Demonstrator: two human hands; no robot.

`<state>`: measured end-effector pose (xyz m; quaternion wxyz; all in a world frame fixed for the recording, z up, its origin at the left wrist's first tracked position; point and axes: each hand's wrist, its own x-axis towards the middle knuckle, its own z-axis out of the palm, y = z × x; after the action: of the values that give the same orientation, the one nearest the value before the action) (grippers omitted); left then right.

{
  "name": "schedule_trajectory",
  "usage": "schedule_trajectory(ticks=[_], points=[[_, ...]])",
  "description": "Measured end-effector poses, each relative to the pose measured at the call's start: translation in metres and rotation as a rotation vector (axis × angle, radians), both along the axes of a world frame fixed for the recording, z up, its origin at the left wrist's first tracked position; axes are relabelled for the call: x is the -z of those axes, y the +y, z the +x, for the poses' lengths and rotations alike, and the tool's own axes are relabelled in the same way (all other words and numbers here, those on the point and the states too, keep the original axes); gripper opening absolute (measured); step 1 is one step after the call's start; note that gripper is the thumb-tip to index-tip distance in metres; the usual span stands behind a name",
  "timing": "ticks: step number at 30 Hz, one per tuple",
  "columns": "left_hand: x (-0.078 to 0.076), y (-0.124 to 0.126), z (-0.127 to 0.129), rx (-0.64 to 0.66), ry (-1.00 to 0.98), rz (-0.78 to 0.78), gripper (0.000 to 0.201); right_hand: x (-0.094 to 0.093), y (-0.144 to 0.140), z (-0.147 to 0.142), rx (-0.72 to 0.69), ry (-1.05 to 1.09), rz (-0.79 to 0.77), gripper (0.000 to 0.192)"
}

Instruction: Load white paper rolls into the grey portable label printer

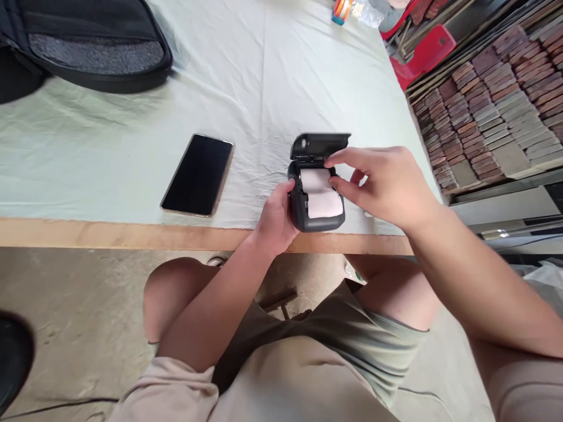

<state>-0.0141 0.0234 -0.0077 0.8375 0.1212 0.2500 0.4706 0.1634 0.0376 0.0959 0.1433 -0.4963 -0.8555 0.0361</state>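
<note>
The small black printer [315,199] is sitting near the front edge of the surface [132,170], its lid [320,145] standing open and a white paper roll [320,193] lying in the open bay. The left hand [276,220] is wrapping around the printer's left side, its grip closing on the body and steadying it, the thumb pressing near the upper left corner. The right hand [387,184] is coming in from the right with the wrist raised and the forearm crossing over the lap; its grip is pinching at the paper roll's right edge, thumb low and forefinger reaching toward the lid's hinge.

Done well, this seems to call for keeping the body firmly braced with the left hand while the right is seating the roll squarely, with the loose end lying flat and clear of the lid.

A dark phone [197,174] is lying face up, well apart to the left, and a black bag [88,44] is resting at the far left corner.
</note>
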Motion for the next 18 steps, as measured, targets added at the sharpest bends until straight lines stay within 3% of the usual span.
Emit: schedule_trajectory(ticks=[3, 7, 9, 13, 18], points=[[0.001, 0.000, 0.001, 0.027, 0.006, 0.019, 0.020, -0.008, 0.009, -0.001, -0.030, -0.068, -0.025, 0.031], [0.002, -0.002, 0.002, 0.020, -0.008, 0.031, 0.018, -0.006, 0.018, -0.005, -0.056, -0.219, -0.008, 0.023], [0.001, -0.003, 0.001, 0.013, -0.005, 0.036, 0.018, -0.004, 0.020, -0.012, -0.028, -0.345, -0.012, 0.028], [-0.001, -0.006, -0.001, 0.017, 0.030, 0.007, 0.019, -0.005, 0.020, -0.031, 0.082, -0.565, -0.165, 0.038], [-0.003, -0.005, 0.000, 0.000, 0.035, 0.002, 0.011, -0.013, 0.024, -0.034, 0.092, -0.495, -0.219, 0.045]])
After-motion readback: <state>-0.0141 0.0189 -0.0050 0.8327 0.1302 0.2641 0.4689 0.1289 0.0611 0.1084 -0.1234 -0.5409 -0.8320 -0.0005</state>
